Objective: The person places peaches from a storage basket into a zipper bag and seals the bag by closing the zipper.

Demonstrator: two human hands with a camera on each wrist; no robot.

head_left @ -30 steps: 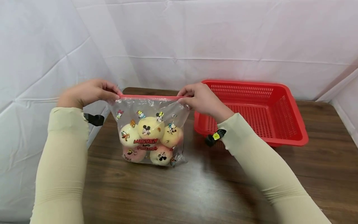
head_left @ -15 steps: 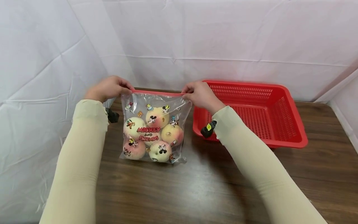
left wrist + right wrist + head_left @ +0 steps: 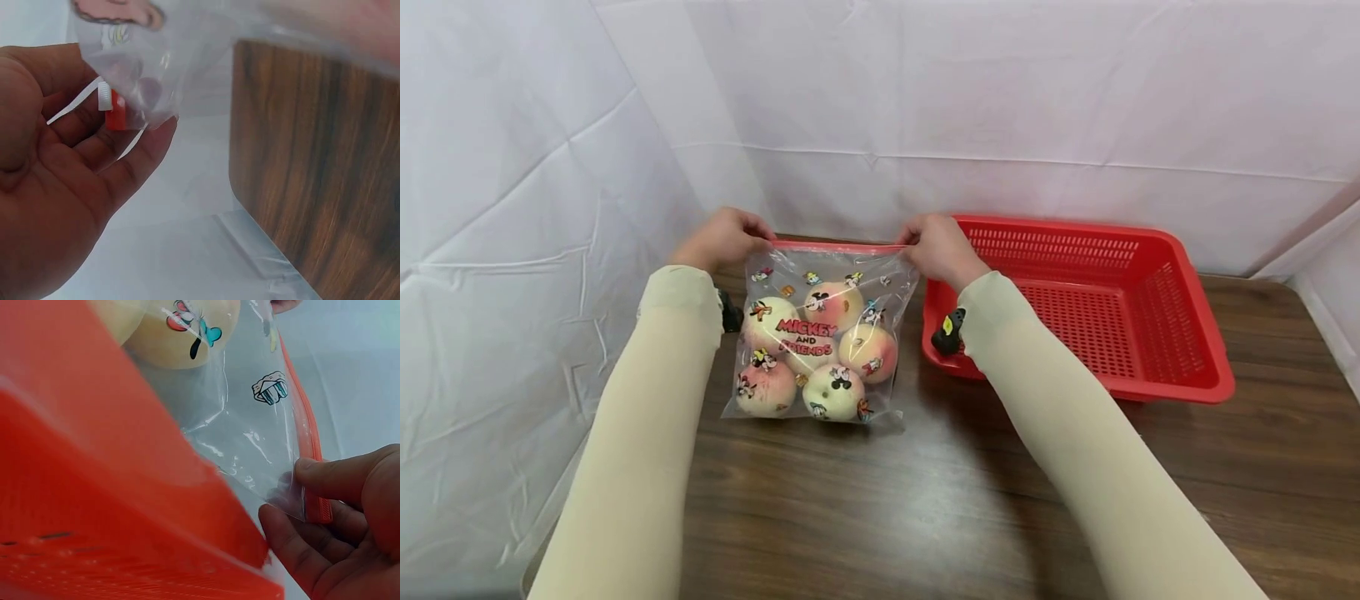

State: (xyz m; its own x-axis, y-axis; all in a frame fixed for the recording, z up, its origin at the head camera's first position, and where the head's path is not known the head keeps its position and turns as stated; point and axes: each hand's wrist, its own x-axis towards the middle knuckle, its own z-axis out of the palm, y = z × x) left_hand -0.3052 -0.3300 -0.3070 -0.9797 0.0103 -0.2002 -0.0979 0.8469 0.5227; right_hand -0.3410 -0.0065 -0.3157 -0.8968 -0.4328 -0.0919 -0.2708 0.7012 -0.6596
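Note:
A clear zip bag (image 3: 805,342) with a red top strip and printed cartoon figures holds several peaches (image 3: 868,350). My left hand (image 3: 726,237) pinches the bag's upper left corner, and my right hand (image 3: 934,248) pinches the upper right corner, so the red strip stretches between them. In the left wrist view, a small white ribbed piece (image 3: 104,97) sits at the end of the red strip, beside the curled fingers. The right wrist view has the thumb and fingers of the right hand (image 3: 350,519) on the strip's other end. The fingertips are partly hidden in the head view.
A red perforated plastic basket (image 3: 1206,350) stands right of the bag, close to the right hand and forearm. Brown wood-grain table (image 3: 865,517) lies under everything. White cloth (image 3: 1000,100) hangs behind and to the left.
My left hand has moved right, and the bag has shifted slightly right and away from me, still gripped at both corners. The right hand has moved only a little. The basket stays put.

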